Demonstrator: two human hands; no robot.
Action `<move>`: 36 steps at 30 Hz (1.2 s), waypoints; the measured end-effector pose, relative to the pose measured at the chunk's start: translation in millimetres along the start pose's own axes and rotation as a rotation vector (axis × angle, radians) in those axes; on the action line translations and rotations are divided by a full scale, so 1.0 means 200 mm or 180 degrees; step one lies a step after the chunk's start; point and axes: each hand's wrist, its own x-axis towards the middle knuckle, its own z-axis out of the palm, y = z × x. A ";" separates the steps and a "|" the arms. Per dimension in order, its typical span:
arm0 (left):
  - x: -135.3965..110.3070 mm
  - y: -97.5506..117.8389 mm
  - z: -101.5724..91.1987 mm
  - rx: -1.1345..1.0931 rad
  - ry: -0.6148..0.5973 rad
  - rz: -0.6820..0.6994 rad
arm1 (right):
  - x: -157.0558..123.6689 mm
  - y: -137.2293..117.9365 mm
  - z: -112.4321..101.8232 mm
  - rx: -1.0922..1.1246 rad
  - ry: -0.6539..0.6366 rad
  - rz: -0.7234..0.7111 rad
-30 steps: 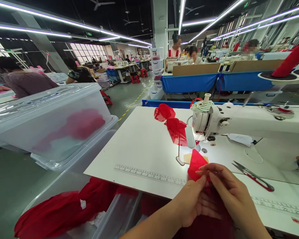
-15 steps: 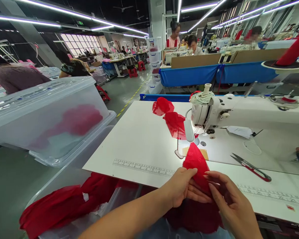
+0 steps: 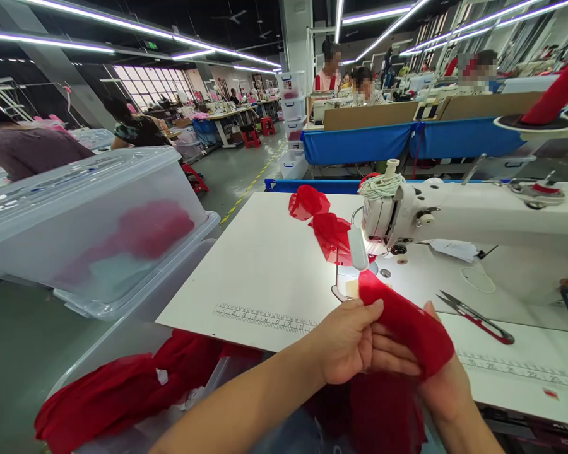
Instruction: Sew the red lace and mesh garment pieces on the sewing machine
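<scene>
My left hand (image 3: 355, 343) pinches the near end of a red fabric piece (image 3: 404, 321) at the front edge of the white sewing table (image 3: 265, 265). My right hand (image 3: 442, 384) lies under the same piece, which drapes over its fingers. The far tip of the fabric reaches toward the presser foot of the white sewing machine (image 3: 454, 221). More red fabric (image 3: 383, 410) hangs down below both hands.
Sheer red pieces (image 3: 329, 230) lie behind the needle. Red-handled thread snips (image 3: 478, 312) rest right of my hands. A lidded clear bin (image 3: 89, 221) with red cloth stands at left above an open bin holding red fabric (image 3: 123, 384). Other people work at distant tables.
The red piece has been spread from a narrow upright point into a wider strip draped over my right hand. Both hands stay at the table's front edge.
</scene>
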 end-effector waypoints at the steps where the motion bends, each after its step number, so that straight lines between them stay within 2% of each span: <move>1: -0.01 -0.01 -0.02 0.0197 0.0098 0.0009 | 0.01 -0.03 -0.04 0.0072 0.0045 0.0171; 3: -0.04 -0.03 -0.06 0.0624 0.0348 0.0019 | 0.01 -0.09 -0.14 -0.0048 0.0162 0.0475; 5: -0.05 -0.06 -0.10 0.0887 0.0547 -0.0059 | 0.00 -0.12 -0.25 -0.0588 0.0136 0.0572; 6: -0.06 -0.08 -0.11 0.0948 0.0595 -0.0135 | -0.01 -0.11 -0.30 -0.0936 0.0171 0.0469; 9: -0.07 -0.15 -0.14 0.1056 0.0638 -0.0290 | -0.02 -0.05 -0.41 -0.2223 0.0576 -0.0220; 12: -0.11 -0.16 -0.14 0.1507 0.0649 -0.0439 | -0.04 0.02 -0.46 -0.2940 0.0595 -0.0336; 14: -0.15 -0.11 -0.14 0.2475 0.0698 -0.0596 | -0.06 0.03 -0.46 -0.3169 0.0607 -0.0329; 16: -0.17 -0.03 -0.11 0.4005 0.0999 -0.0481 | -0.07 0.03 -0.43 -0.3409 0.0615 -0.0366; 18: -0.14 0.04 -0.08 0.5301 0.1401 0.0074 | -0.07 0.01 -0.39 -0.3619 0.0719 -0.0396; 19: -0.11 0.08 -0.07 0.5561 0.1436 0.0428 | -0.07 0.00 -0.37 -0.3683 0.0797 -0.0414; 20: -0.06 0.10 -0.05 0.5544 0.1318 0.0740 | -0.06 -0.01 -0.35 -0.3734 0.0888 -0.0458; 22: 0.06 0.12 -0.03 0.4854 0.0830 0.0997 | -0.05 -0.02 -0.30 -0.3795 0.0985 -0.0700; 24: 0.17 0.11 -0.03 0.3906 0.0525 0.0617 | -0.05 -0.02 -0.26 -0.3813 0.0847 -0.1162; 26: 0.27 0.08 -0.06 0.3606 0.0594 0.0411 | -0.05 0.00 -0.23 -0.3774 0.0425 -0.1687; 28: 0.32 0.04 -0.09 0.3620 0.0812 0.0611 | -0.07 0.02 -0.20 -0.3677 -0.0045 -0.1965; 30: 0.35 0.01 -0.13 0.3537 0.0912 0.0846 | -0.10 0.04 -0.19 -0.3573 -0.0205 -0.1908; 34: 0.35 -0.01 -0.16 0.3233 0.0735 0.0699 | -0.10 0.04 -0.20 -0.3489 0.0064 -0.1266; 36: 0.35 -0.01 -0.17 0.3193 0.0704 0.0682 | -0.07 0.03 -0.21 -0.3513 0.0395 -0.0903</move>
